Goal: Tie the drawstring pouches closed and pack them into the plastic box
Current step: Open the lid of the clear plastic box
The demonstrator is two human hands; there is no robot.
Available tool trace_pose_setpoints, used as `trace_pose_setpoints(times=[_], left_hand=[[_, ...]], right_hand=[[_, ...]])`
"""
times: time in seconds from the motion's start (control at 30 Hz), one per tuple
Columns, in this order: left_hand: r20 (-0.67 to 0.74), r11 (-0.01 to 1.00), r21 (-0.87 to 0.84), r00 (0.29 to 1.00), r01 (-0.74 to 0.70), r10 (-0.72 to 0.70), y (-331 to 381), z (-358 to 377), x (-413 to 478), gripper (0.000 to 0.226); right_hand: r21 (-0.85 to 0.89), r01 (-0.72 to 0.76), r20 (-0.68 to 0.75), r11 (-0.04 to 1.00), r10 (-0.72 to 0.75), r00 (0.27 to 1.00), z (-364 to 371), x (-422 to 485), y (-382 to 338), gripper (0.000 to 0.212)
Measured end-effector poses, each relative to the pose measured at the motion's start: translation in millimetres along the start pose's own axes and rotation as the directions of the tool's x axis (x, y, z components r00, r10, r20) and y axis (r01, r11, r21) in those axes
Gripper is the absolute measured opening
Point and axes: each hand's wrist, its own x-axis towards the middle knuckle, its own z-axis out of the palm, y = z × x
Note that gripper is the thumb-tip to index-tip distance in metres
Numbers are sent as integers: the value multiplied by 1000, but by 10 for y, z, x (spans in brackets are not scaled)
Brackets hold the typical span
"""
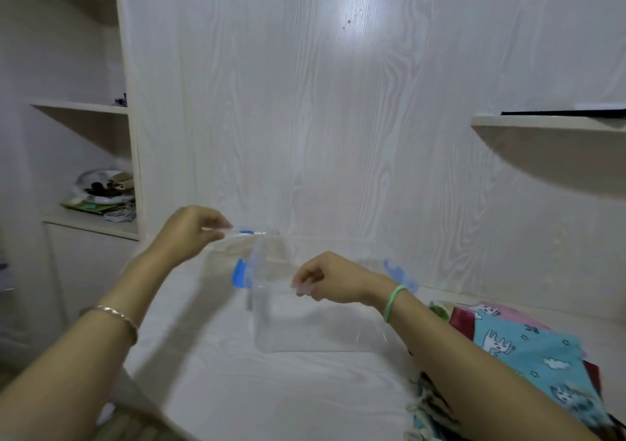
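Left hand (193,230), right hand (327,279) on lid (258,254)

One clear plastic box (305,334), one lid (262,254), three blue clips (241,274) that I can see. Two hands, left hand (189,234) and right hand (333,279); one gold bracelet (117,315), one green wristband (393,301). One heap of printed drawstring pouches (528,349) (too overlapped to count singly) on one worktop (254,390).

Home room: white wood-grain wall panel (305,102), built-in shelves (84,108) with household clutter (101,190), white worktop (271,390).
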Motion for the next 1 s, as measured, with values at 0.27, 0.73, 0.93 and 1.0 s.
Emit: trace_pose_setpoints(times=[0.27, 0.73, 0.93, 1.0], left_hand=[[39, 991, -58, 992, 123, -121, -185, 44, -241, 21], [258, 977, 35, 942, 210, -212, -610, 62, -646, 36], [438, 941, 317, 862, 118, -256, -740, 221, -762, 29], [481, 921, 384, 837, 66, -260, -742, 269, -797, 28]], right_hand=[[-55, 74, 39, 996, -72, 997, -43, -227, -18, 42], [-150, -126, 156, 981, 149, 977, -488, -489, 244, 62], [-126, -607, -394, 785, 522, 757, -518, -227, 615, 64], [135, -630, -325, 765, 635, 701, -417, -131, 644, 74]])
